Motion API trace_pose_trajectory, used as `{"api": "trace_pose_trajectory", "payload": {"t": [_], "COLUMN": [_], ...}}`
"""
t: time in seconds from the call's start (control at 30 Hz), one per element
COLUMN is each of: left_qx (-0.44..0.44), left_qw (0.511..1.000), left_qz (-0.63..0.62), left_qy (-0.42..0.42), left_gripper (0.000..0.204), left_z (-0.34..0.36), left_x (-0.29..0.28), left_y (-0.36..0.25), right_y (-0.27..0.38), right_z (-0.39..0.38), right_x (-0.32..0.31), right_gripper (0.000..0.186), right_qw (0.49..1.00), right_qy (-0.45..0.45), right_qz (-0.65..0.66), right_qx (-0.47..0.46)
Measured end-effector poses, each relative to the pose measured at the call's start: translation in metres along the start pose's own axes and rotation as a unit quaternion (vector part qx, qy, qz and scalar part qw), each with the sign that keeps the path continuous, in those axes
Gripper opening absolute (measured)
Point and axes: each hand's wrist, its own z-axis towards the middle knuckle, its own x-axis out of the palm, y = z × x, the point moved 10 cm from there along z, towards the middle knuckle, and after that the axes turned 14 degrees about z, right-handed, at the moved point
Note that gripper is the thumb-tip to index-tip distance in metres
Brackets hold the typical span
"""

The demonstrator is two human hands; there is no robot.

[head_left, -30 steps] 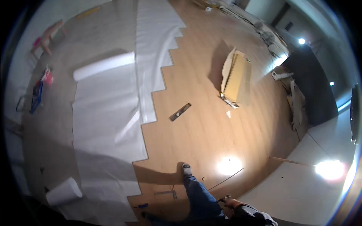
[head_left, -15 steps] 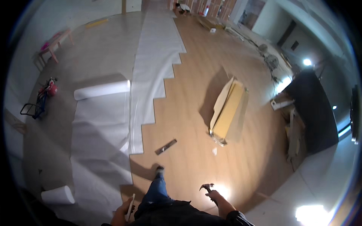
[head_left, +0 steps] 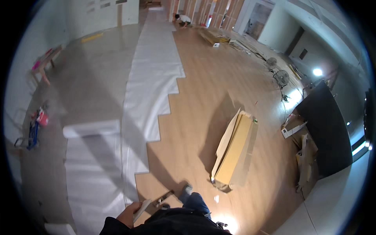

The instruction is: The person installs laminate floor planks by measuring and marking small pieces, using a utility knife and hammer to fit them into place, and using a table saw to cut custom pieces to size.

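Observation:
My left hand (head_left: 128, 214) is closed round a pale, flat strip or block (head_left: 141, 209), at the lower edge left of my body. Its exact kind is unclear. Beside my feet a dark flat bar (head_left: 164, 198) with a small light part at its middle lies on the wood-look plank floor (head_left: 188, 129). To the right of my body only the head of a claw hammer (head_left: 221, 225) shows, held above the floor. My right hand, on its handle, is almost wholly cut off by the lower edge. White underlay sheet (head_left: 150, 78) borders the stepped plank ends.
An opened cardboard box of planks (head_left: 235, 150) lies right of centre. A roll of underlay (head_left: 92, 128) sits at left, near a blue hand truck (head_left: 33, 135). Fans (head_left: 281, 78) and a dark panel (head_left: 327, 129) stand at right. Another person (head_left: 183, 19) crouches far off.
My view has shifted, and I have stepped forward toward the flat bar. My left hand still holds the pale strip; the hammer has dropped toward the lower edge, and my right hand has nearly left view.

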Motion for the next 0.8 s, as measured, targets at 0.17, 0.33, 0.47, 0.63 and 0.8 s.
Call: {"api": "trace_pose_trajectory", "payload": {"t": [0.17,0.33,0.47,0.63,0.8], "left_qx": [0.072,0.305,0.165,0.299,0.302], "left_qw": [0.994,0.948,0.985,0.951,0.944], "left_qz": [0.023,0.085,-0.032,0.031,-0.017], "left_qy": [0.084,-0.028,0.021,-0.068,-0.130], "left_gripper": [0.075,0.078,0.076,0.074,0.077], "left_z": [0.034,0.039,0.013,0.090,0.151], "left_x": [-0.083,-0.164,-0.267,-0.360,-0.468], "left_y": [-0.254,-0.466,-0.612,-0.710,-0.883], "right_y": [0.136,0.328,0.443,0.705,0.841], "right_z": [0.067,0.122,0.143,0.175,0.327], "right_x": [-0.128,-0.266,-0.386,-0.476,-0.586], "right_gripper": [0.032,0.031,0.031,0.045,0.050], "right_qw": [0.999,1.000,0.999,0.984,0.972], "right_qy": [-0.009,0.025,-0.006,-0.010,-0.081], "right_qz": [0.033,-0.009,0.041,0.113,-0.047], "right_qx": [0.010,-0.004,0.018,-0.134,-0.216]}}
